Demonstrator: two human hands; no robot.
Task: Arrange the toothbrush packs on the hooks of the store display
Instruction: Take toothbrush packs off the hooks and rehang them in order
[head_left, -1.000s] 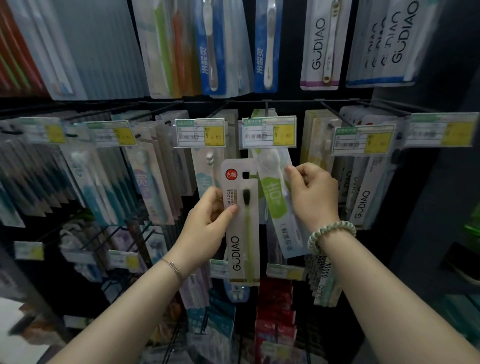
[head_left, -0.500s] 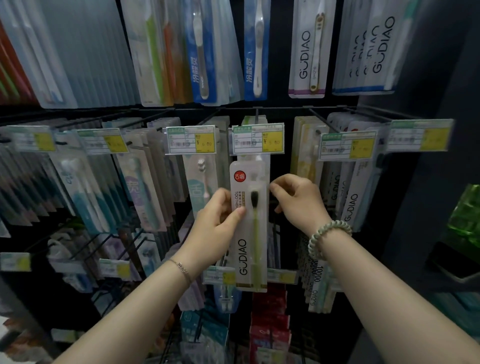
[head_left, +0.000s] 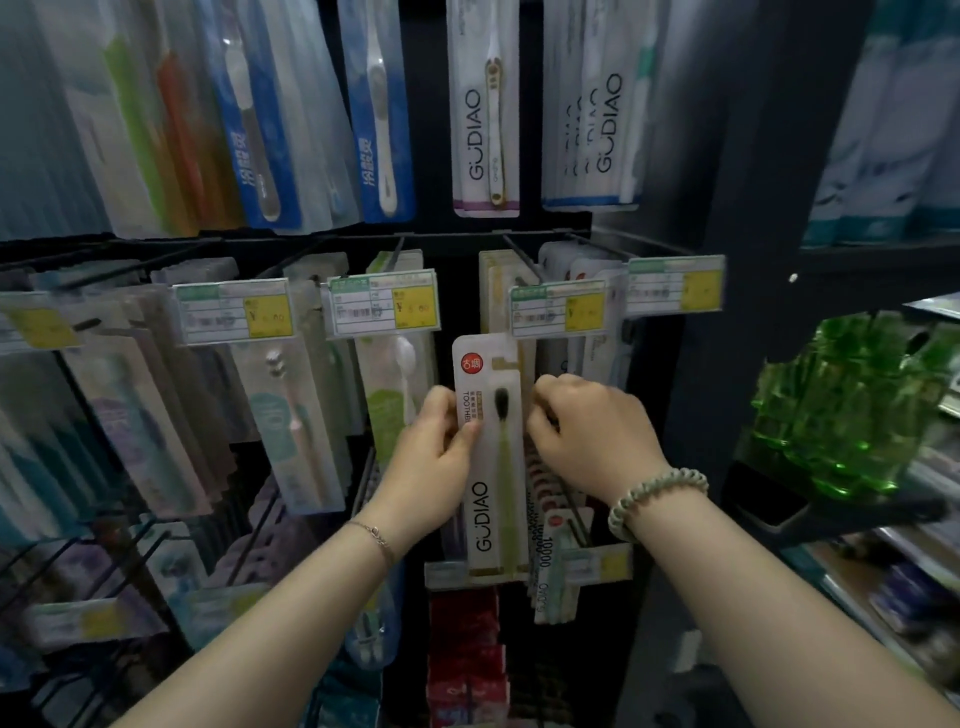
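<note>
your left hand (head_left: 434, 462) pinches the left edge of the green toothbrush pack (head_left: 488, 509), thumb on its front. the pack is upright just under a price tag (head_left: 558, 310). your right hand (head_left: 587, 436) curls at its right edge; whether it grips, you cannot tell.

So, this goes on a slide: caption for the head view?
Left hand holds a GUDIAO toothbrush pack upright before the hooks; right hand curls at its edge.
</note>
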